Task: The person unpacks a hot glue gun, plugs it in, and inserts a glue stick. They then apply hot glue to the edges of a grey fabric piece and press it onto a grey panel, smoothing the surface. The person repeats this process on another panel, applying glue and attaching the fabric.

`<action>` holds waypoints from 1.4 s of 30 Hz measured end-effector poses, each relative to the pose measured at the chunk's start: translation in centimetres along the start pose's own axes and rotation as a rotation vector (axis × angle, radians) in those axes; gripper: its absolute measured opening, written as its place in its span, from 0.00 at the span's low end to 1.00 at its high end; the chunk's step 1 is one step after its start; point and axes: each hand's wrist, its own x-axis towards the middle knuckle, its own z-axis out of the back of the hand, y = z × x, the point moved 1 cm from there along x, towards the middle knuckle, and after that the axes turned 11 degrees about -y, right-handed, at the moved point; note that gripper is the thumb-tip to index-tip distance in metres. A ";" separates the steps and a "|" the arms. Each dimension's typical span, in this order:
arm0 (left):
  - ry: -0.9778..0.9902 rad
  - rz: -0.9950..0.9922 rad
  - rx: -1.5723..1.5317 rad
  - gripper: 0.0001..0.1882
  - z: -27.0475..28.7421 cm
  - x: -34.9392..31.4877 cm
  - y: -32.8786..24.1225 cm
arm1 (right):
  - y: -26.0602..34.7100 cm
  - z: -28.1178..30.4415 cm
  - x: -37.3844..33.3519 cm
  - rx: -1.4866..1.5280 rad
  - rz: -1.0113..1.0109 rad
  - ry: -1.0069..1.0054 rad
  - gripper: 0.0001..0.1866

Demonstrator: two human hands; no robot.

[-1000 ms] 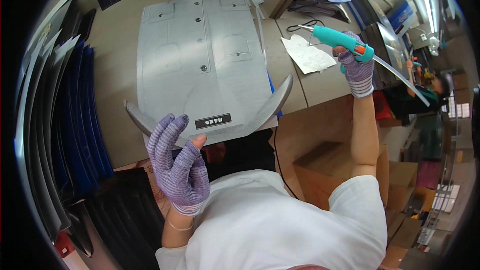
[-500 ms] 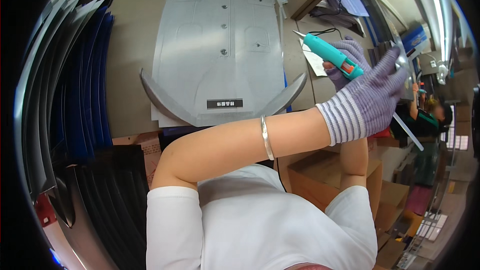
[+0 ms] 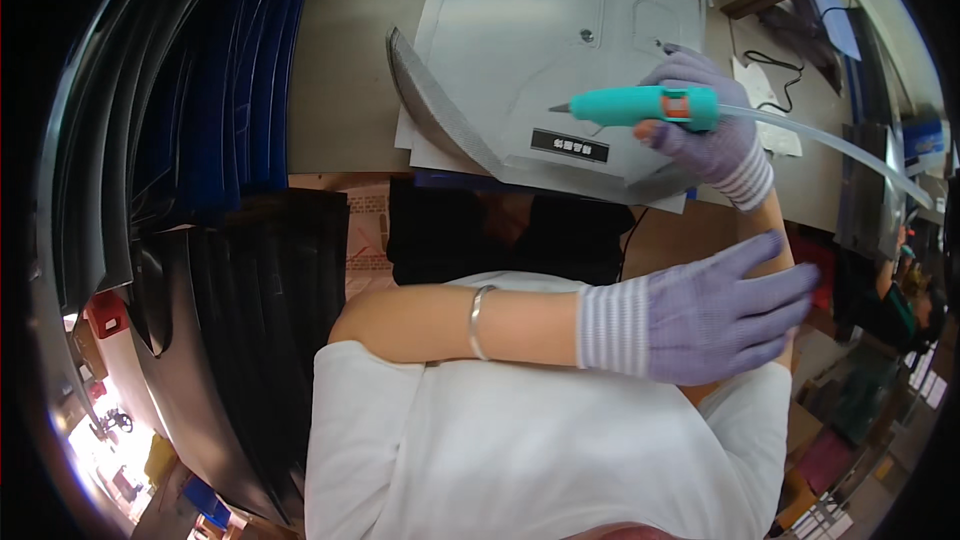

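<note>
My right hand (image 3: 705,125), in a purple knitted glove with bare fingertips showing, is wrapped round a teal glue gun (image 3: 625,107). Its nozzle points left over a grey shirt-front-shaped panel (image 3: 520,70) with a raised collar and a small black label (image 3: 570,146). From the back of the gun a long translucent glue stick (image 3: 835,143) runs out to the right. My left hand (image 3: 715,315), gloved alike, is stretched across my body below the right wrist, fingers spread and holding nothing. A silver bangle (image 3: 477,322) circles my left forearm.
Dark blue and black panels (image 3: 250,70) stand stacked on edge along the left. The table (image 3: 345,70) carries the grey panel; a black cable (image 3: 775,60) and white paper (image 3: 785,137) lie at its right. Another person (image 3: 890,310) is at the far right.
My left hand has come away from beside the gun, down toward my body. The gun has swung level and left, over the panel. The view has shifted, moving the panel right and up.
</note>
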 end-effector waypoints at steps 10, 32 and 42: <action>0.134 0.321 0.124 0.15 10.5 -4.6 2.8 | 1.2 -3.3 1.8 -0.392 -0.119 0.240 0.21; 0.717 0.672 0.716 0.08 10.6 -1.6 17.1 | -10.2 5.4 -5.9 0.015 -0.535 -0.622 0.17; 0.930 0.632 0.761 0.08 9.5 0.5 17.0 | -14.9 3.5 -9.1 0.170 -0.684 -0.815 0.20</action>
